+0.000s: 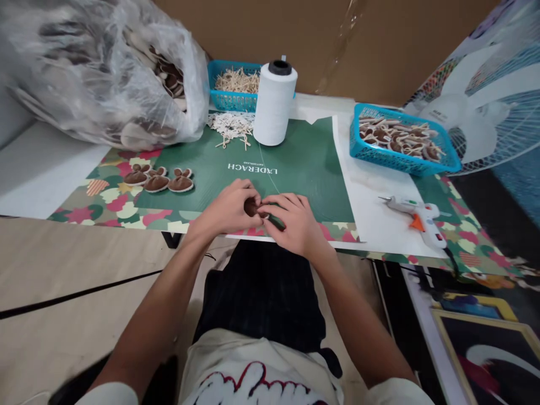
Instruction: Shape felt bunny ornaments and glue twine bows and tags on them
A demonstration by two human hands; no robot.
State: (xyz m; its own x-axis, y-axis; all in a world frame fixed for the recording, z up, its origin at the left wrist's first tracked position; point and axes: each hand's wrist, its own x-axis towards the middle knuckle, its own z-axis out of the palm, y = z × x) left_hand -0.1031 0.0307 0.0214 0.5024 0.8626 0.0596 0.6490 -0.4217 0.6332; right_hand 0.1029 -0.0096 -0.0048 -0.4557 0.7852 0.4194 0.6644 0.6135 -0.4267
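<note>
Head view, brown piece [252, 207] pinched between left hand [230, 209], right hand [293, 220], fingers closed.

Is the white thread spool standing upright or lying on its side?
Upright. The thread spool stands on its base on the green mat, its black core opening facing up, and a thin thread runs down from it toward the hands.

Pretty bright, even light overall, soft and coming from above, so shadows are weak: just a faint one under the hands [261, 216] on the green mat [304, 163]. The plastic bag [101, 67] at upper left throws white glare off its folds. The centre is sharp enough to read the mat's print. Edges bend wide-angle style, and the shirt [253, 377] at the bottom plus the fan [498, 118] at upper right go soft.
</note>
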